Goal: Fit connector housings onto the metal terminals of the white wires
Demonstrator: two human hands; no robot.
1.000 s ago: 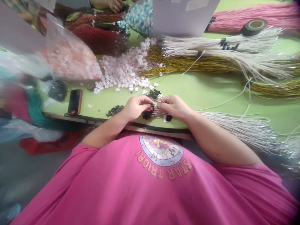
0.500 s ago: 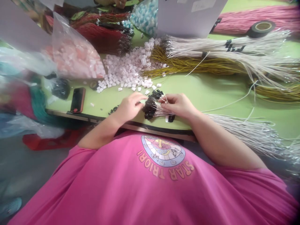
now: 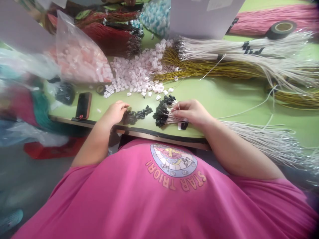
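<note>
While our right hand (image 3: 191,111) pinches thin white wires (image 3: 173,118) between thumb and finger, our left hand (image 3: 115,113) has its fingers bent at the left end of a heap of little black bits (image 3: 139,114). We can't tell if those left fingers are pinching a bit or just touching the heap. The heap lies to the right of the left fingertips and a little closer to us, so our left hand is the nearer one. It is longer than it is wide, and its long way runs from the left fingers toward our right hand, with the right end tipped a bit away from us. Past a small gap of green table (image 3: 211,94), we see the black ends (image 3: 162,111) of the white wires, in a bunch that points left at the heap. Our right fingers sit just behind those black ends. Farther out, white plastic pieces (image 3: 139,76) lie spread beyond the heap, and a phone (image 3: 84,105) lies to the left of our left hand.
</note>
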